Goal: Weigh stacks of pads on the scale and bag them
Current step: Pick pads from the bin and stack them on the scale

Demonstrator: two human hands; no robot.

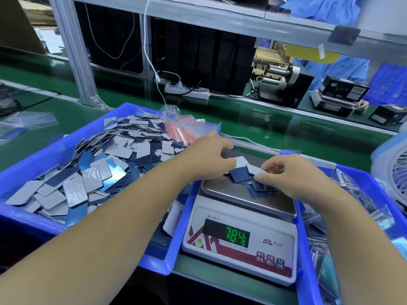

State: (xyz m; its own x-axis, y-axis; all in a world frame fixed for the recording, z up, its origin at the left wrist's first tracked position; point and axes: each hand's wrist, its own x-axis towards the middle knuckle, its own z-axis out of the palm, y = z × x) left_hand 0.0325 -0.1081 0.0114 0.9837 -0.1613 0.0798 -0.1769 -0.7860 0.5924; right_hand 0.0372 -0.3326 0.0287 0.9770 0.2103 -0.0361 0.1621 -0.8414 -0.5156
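A: What do the containers hold?

B: The big blue bin (66, 146) at the left of the frame is heaped with loose grey and blue pads (88, 172), and a bundle of clear zip bags (182, 128) with red strips lies at its far corner. A second blue bin (374, 186) at the right edge holds filled clear bags (361, 199).

A: And the hands?

B: Both are over the scale (240, 230) at lower centre. The left hand (211, 155) pinches a pale pad; the right hand (293, 175) pinches a small fanned stack of pads (253, 179) resting on the steel pan. The display shows green digits.

A: The surroundings?

B: A green belt (264, 122) runs across the middle, with a white power strip (187, 91) behind it. At upper right, a blue-sleeved person stands by another scale (337, 97).
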